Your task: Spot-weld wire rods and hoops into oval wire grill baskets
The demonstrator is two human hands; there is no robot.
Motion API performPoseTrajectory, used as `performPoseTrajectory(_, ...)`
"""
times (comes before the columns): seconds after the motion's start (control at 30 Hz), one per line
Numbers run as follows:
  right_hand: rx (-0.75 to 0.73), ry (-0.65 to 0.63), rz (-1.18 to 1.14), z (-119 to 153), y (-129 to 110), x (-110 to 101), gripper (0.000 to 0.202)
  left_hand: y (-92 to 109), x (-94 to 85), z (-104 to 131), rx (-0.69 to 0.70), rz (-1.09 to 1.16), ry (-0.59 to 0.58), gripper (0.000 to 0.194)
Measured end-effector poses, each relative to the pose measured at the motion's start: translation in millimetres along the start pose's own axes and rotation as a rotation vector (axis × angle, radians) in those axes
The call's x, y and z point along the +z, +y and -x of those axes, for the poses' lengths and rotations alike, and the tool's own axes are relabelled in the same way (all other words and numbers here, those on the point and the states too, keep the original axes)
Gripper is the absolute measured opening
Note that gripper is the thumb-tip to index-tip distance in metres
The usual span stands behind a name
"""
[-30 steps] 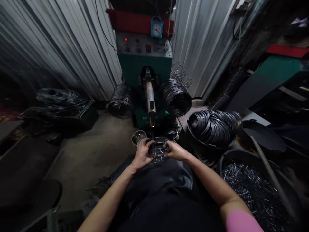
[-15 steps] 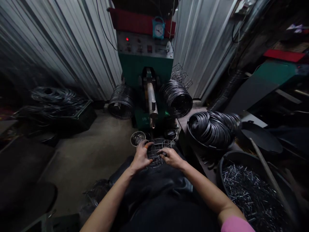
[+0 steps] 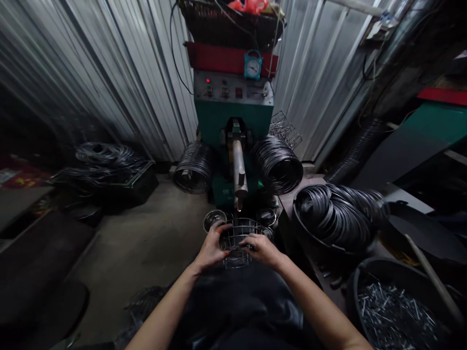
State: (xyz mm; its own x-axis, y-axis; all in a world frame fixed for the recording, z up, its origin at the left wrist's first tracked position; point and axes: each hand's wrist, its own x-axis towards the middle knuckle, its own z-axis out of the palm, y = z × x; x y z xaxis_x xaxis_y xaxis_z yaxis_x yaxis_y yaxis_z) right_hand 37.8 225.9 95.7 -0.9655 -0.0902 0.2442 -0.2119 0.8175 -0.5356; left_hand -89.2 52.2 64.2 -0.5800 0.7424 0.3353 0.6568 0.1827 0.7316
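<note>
Head view: gripped the wire basket (image 3: 236, 236) with the left hand (image 3: 210, 246); curled the right hand (image 3: 263, 248) over it, whether grasping or not impossible to tell, near the metal arm (image 3: 239, 167).

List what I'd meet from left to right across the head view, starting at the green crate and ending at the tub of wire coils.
Green crate → left hand → wire basket → right hand → tub of wire coils.
</note>
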Motion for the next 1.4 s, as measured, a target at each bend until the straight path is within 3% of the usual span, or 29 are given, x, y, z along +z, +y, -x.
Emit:
performPoseTrajectory(0.13,0.0,0.033,0.012,-9.9,8.3,4.6,0.016,-11.9,-2.0,-11.1,0.019,-0.001,0.002,0.065)
performPoseTrajectory(0.37,0.043,-0.035,0.101,-21.0,12.6,8.1,0.017,-30.4,2.2,-18.7,0.013,0.026,0.01,0.067)
performPoseTrajectory(0.8,0.04,-0.06,0.125,-18.0,7.0,-0.5,0.02,-25.7,2.2,-13.7,0.018,0.039,0.045,0.068)
performPoseTrajectory(1.13,0.054,0.029,0.141,-45.0,19.7,-11.7,0.016,-33.4,0.9,-48.7,-0.05,0.092,0.044,0.065)
performPoseTrajectory(1.4,0.042,0.022,0.147,-47.9,28.1,-11.9,0.018,-35.9,3.6,-51.3,-0.038,0.042,0.099,0.062)
